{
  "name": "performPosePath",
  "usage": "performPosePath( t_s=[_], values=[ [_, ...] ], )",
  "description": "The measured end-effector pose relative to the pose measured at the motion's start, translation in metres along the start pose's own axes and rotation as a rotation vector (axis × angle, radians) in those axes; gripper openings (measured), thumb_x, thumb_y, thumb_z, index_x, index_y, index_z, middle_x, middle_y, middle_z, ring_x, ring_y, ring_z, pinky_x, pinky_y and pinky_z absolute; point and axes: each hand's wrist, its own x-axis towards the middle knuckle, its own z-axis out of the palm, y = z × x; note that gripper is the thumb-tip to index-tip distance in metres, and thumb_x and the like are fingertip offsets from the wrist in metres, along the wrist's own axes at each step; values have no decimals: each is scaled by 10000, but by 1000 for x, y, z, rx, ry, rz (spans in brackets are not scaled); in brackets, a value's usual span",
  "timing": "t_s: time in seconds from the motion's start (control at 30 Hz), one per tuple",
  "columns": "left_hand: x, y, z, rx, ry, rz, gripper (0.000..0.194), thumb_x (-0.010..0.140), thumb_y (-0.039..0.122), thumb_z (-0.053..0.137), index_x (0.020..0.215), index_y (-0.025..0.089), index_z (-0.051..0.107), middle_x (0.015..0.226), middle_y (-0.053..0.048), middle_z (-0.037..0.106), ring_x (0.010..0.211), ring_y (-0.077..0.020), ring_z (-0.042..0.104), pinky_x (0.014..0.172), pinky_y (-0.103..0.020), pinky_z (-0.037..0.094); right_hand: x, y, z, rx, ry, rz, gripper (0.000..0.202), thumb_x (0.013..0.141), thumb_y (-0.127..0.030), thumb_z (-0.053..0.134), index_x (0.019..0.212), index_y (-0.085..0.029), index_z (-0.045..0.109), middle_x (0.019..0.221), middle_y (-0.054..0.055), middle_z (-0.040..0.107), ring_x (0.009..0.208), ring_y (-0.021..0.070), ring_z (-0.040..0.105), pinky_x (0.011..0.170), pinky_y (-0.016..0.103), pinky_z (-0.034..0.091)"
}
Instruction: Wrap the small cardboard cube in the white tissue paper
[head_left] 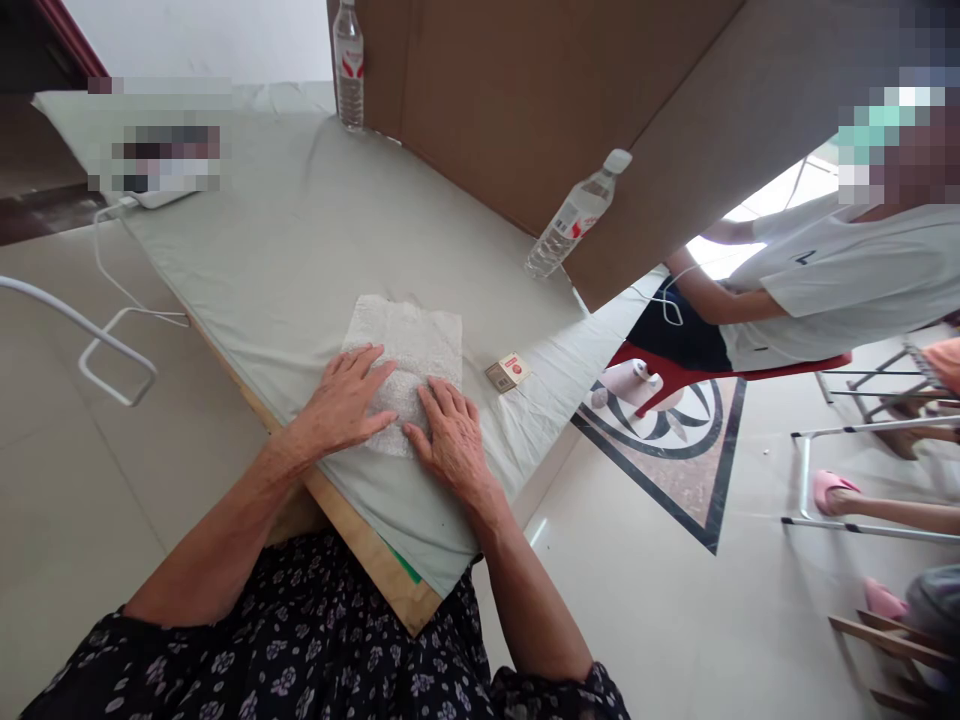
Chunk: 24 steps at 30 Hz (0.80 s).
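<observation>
A whitish, bubble-textured sheet (pixel 409 345) lies flat on the pale green cloth of the table (pixel 247 240). My left hand (pixel 345 398) rests on its left part with the fingers spread. On its lower right part lies my right hand (pixel 452 435), palm down, fingers somewhat apart. Neither hand holds anything. Just right of the sheet sits a small tan and brown box (pixel 508 372), which no hand touches.
Behind stands a large brown cardboard panel (pixel 510 110), with one upright water bottle (pixel 350 70) and one tilted-looking bottle (pixel 574 222) beside it. A white device (pixel 176 185) with a cable is at the back left. A person (pixel 840 270) sits at the right.
</observation>
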Motion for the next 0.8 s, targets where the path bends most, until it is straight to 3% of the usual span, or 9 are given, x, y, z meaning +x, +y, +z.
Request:
performPosePath(
  t_s=[0.17, 0.27, 0.33, 0.4, 0.47, 0.53, 0.6, 0.7, 0.8],
  values=[
    [-3, -10, 8, -28, -62, -30, 751, 888, 464, 666, 1533, 131, 476, 1647, -215, 442, 1572, -386, 347, 1284, -570, 272, -5, 3, -2, 49, 51, -19, 456, 997, -437, 605, 1392, -211, 632, 1549, 171, 574, 1455, 339, 510, 1173, 538, 416],
    [-7, -18, 14, -60, -47, -37, 813, 891, 519, 646, 1572, 136, 422, 1677, -199, 403, 1597, -370, 303, 1311, -555, 209, -7, 17, -13, 76, 309, 57, 435, 988, -452, 597, 1365, -237, 626, 1531, 165, 576, 1433, 330, 527, 1152, 560, 425],
    [-8, -20, 16, -76, -36, -30, 834, 898, 536, 628, 1593, 141, 388, 1682, -194, 396, 1600, -366, 296, 1314, -556, 194, -4, 35, -22, 56, 515, 180, 524, 952, -473, 621, 1424, -252, 564, 1536, 170, 555, 1445, 342, 504, 1149, 605, 408],
    [-9, -20, 17, -79, -27, -32, 854, 894, 536, 628, 1604, 138, 369, 1680, -198, 397, 1595, -369, 304, 1312, -559, 190, 4, 60, -28, 24, 608, 301, 675, 901, -485, 653, 1501, -235, 475, 1564, 194, 513, 1451, 365, 484, 1136, 636, 401],
    [-8, -20, 17, -75, -17, -37, 871, 881, 525, 643, 1609, 140, 360, 1674, -199, 407, 1588, -372, 317, 1310, -560, 190, 14, 85, -29, 17, 596, 413, 759, 842, -498, 686, 1507, -214, 457, 1538, 207, 537, 1397, 384, 523, 1106, 652, 417],
    [-8, -19, 17, -73, -11, -40, 890, 861, 513, 664, 1614, 152, 355, 1671, -193, 415, 1583, -376, 323, 1307, -563, 193, 23, 103, -28, 73, 511, 451, 680, 816, -466, 692, 1419, -189, 544, 1391, 196, 652, 1274, 371, 604, 1077, 634, 447],
    [-8, -18, 17, -74, -12, -37, 912, 844, 508, 680, 1618, 158, 349, 1673, -189, 412, 1584, -380, 320, 1307, -563, 193, 27, 106, -28, 154, 466, 431, 584, 809, -428, 693, 1336, -191, 611, 1283, 168, 713, 1176, 340, 647, 1052, 595, 481],
    [-9, -18, 15, -80, -17, -27, 947, 829, 508, 694, 1625, 143, 334, 1678, -194, 399, 1588, -389, 307, 1311, -559, 183, 29, 80, -31, 284, 447, 310, 571, 828, -393, 702, 1366, -228, 609, 1323, 135, 709, 1133, 291, 665, 1008, 512, 530],
    [-9, -18, 14, -93, -22, -31, 985, 818, 518, 703, 1636, 140, 304, 1684, -192, 387, 1596, -390, 288, 1312, -553, 175, 34, 37, -29, 375, 310, 105, 568, 863, -377, 715, 1407, -260, 603, 1371, 101, 696, 1197, 270, 660, 1049, 466, 521]
  ],
)
